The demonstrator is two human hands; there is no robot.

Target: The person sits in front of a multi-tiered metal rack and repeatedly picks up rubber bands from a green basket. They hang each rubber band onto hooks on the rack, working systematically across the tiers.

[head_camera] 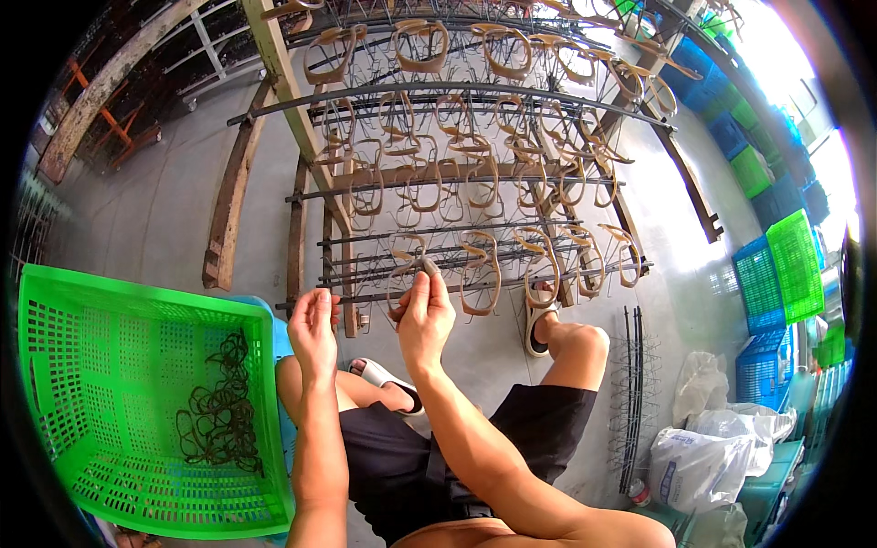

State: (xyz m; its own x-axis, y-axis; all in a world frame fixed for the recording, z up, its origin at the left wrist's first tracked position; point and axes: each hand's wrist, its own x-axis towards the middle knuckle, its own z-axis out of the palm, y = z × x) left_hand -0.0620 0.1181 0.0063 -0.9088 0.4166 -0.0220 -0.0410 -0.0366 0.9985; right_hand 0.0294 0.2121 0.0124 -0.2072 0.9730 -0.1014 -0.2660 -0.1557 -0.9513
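Observation:
In front of me is a wooden rack (294, 103) carrying dark rods with wire hooks, from which tan loop-shaped pieces hang. My right hand (426, 322) is raised at the lowest front row, its thumb and fingers closed around the near side of the leftmost loop (405, 238). A greyish cover (430, 266) shows at one fingertip. My left hand (315, 335) is by the left end of the front rod (373, 296), with its fingers curled. Whether it grips the rod is hidden. Further right on this row hangs another tan loop (481, 274).
At my left stands a green plastic basket (137, 503) with dark thin loops (223, 418) inside. Hooked rods (632, 404) lie on the floor at right. White plastic bags (706, 466) and stacked blue and green crates (760, 294) line the right side.

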